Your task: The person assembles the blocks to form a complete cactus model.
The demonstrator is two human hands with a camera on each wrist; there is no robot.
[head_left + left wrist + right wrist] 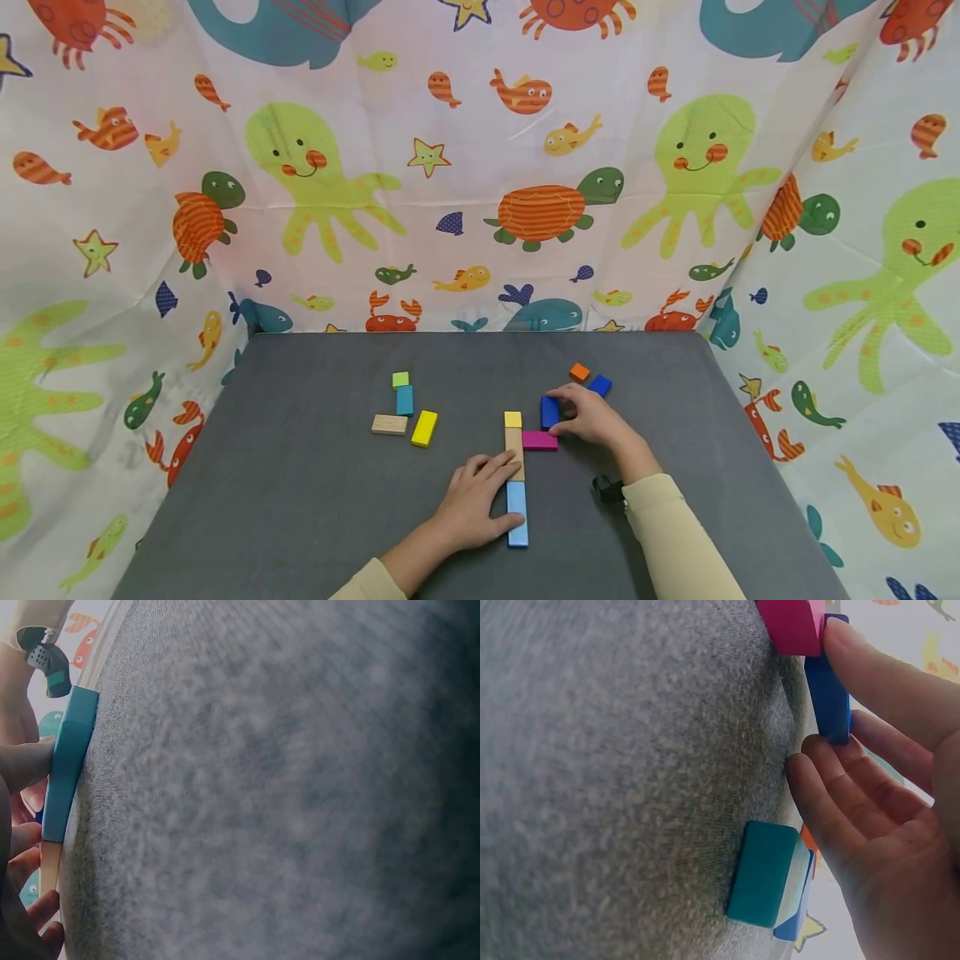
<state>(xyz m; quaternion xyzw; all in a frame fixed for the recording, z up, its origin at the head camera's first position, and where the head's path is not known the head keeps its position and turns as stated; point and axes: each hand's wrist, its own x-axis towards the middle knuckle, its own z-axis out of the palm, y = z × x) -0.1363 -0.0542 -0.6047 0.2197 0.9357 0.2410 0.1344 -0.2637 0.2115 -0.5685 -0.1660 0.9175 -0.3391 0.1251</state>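
Pinching a dark-blue rectangular block [550,413] in the head view, with the right hand [596,417] closed narrowly on it, just beyond the right end of a magenta rectangular block [540,441]. Spreading the left hand [477,492] wide, fingers over a pale wooden rectangular block [513,442], partly covering it, and thumb on a light-blue rectangular block [517,498]. Can see a small yellow block [512,419] at the far end of that line, and the magenta one jutting sideways from the wooden one. Find a second blue block [600,385] and an orange block [580,372] just past the right hand. Well apart to the left, see a lime-green block [401,380], a mid-blue block [405,400], a second wooden block [389,425] and a bright-yellow block [423,429], grouped on a grey cloth-covered table [300,508] before a sea-animal-print curtain [465,121].

From the left wrist, see the thumb against the light-blue block, fingertips by the wooden one, and a small black device [51,671] at the right wrist.

From the right wrist, see thumb and fingertips at opposite ends of the dark-blue block; cannot tell whether touching the magenta one. Find a green-teal block [761,874] below the fingers, partly blocking sight of the second blue block
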